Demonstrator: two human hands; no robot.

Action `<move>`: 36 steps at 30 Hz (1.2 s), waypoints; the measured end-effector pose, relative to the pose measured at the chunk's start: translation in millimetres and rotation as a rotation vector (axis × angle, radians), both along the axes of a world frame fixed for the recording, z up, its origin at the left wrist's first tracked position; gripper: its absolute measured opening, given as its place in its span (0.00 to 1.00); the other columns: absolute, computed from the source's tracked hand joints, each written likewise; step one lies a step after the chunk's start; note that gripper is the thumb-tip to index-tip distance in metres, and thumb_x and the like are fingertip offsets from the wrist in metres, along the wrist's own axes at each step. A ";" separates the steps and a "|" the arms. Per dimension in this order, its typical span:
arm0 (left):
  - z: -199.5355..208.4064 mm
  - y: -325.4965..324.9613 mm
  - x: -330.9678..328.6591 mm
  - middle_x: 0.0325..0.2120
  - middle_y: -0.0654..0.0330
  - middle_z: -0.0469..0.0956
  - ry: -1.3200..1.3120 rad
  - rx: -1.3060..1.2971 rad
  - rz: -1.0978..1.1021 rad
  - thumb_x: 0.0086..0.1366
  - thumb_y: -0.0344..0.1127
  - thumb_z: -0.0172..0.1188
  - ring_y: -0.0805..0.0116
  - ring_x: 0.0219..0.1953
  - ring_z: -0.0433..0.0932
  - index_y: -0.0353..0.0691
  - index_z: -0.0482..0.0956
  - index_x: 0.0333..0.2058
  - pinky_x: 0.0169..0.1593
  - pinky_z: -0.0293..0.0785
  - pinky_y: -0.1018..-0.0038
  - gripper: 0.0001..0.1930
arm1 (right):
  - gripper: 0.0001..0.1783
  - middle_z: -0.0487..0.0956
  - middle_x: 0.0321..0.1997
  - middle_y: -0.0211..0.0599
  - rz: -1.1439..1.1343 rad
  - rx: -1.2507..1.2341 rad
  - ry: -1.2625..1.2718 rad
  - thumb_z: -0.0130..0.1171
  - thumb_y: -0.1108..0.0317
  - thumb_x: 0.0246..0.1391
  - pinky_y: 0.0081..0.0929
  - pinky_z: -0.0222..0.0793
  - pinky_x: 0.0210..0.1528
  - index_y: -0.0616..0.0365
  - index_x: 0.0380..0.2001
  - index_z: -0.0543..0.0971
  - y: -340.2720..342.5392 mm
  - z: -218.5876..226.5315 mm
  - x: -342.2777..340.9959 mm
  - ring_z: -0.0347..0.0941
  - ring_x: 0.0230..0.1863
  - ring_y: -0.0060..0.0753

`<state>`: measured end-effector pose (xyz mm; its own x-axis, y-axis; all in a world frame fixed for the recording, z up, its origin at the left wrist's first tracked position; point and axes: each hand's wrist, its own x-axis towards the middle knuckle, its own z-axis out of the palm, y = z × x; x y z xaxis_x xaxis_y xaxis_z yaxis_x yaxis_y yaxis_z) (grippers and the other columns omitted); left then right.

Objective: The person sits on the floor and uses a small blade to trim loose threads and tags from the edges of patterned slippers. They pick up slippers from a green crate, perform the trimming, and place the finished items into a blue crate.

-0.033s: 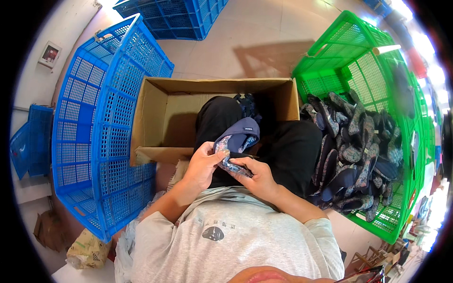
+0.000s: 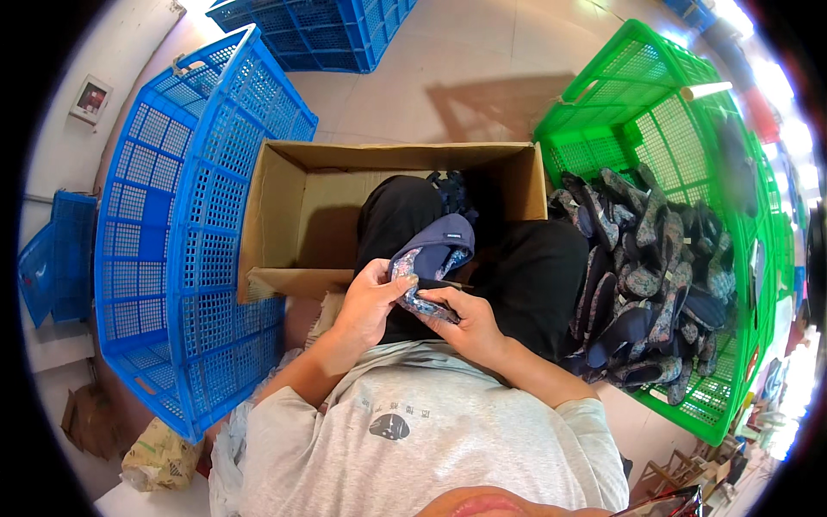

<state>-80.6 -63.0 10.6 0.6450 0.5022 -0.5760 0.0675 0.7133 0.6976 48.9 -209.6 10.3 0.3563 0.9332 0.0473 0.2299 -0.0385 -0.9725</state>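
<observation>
Over my lap I hold a navy slipper (image 2: 445, 233) with flower-patterned fabric along its side and inside. A small dark label sits near its rounded far end. My left hand (image 2: 372, 297) grips the slipper's left edge, thumb on top of the patterned fabric. Its near end is pinched between the thumb and fingers of my right hand (image 2: 469, 320). Parts of the fingers of both hands are hidden under the slipper. Just beyond it, between my knees, dark items (image 2: 453, 191) lie in shadow in an open cardboard box (image 2: 280, 202); their kind is hard to make out.
A green mesh crate (image 2: 603, 99) at right holds a heap of similar slippers (image 2: 642, 280). Tall blue mesh crates (image 2: 194, 198) stand at left, close to the box. Another blue crate (image 2: 323, 34) is at the far side. A yellowish package (image 2: 164, 455) lies at the lower left.
</observation>
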 end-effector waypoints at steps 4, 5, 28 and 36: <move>-7.0 3.6 -6.0 0.37 0.62 0.76 0.044 0.094 0.011 0.65 0.27 0.62 0.75 0.38 0.75 0.37 0.71 0.44 0.44 0.73 0.76 0.11 | 0.16 0.84 0.39 0.43 -0.012 -0.065 0.073 0.67 0.69 0.56 0.25 0.74 0.41 0.58 0.48 0.79 8.4 -3.6 -3.8 0.81 0.37 0.30; -9.3 4.4 -7.0 0.36 0.62 0.76 0.056 0.114 0.017 0.66 0.27 0.62 0.75 0.37 0.75 0.38 0.72 0.43 0.43 0.72 0.76 0.10 | 0.16 0.84 0.38 0.43 -0.015 -0.088 0.087 0.67 0.68 0.56 0.25 0.73 0.41 0.58 0.47 0.79 10.6 -3.8 -4.3 0.81 0.36 0.29; 14.7 18.5 17.6 0.24 0.55 0.72 0.309 1.321 -0.058 0.57 0.22 0.64 0.63 0.25 0.72 0.35 0.75 0.30 0.31 0.70 0.71 0.05 | 0.14 0.81 0.31 0.50 -0.118 -0.142 -0.205 0.67 0.65 0.50 0.36 0.71 0.35 0.59 0.37 0.76 79.1 -1.0 31.8 0.78 0.33 0.56; 10.8 56.7 45.9 0.30 0.54 0.75 0.352 1.540 -0.130 0.58 0.25 0.63 0.59 0.32 0.77 0.36 0.76 0.31 0.37 0.73 0.69 0.04 | 0.10 0.77 0.30 0.27 -0.224 -0.174 0.569 0.68 0.76 0.51 0.20 0.69 0.36 0.58 0.34 0.76 118.5 -36.2 55.9 0.72 0.32 0.17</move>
<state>-34.7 -6.3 21.5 0.6781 0.6763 0.2878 0.3763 -0.6558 0.6545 104.7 -91.1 -25.9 0.4687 0.8098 -0.3530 -0.3535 -0.1943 -0.9150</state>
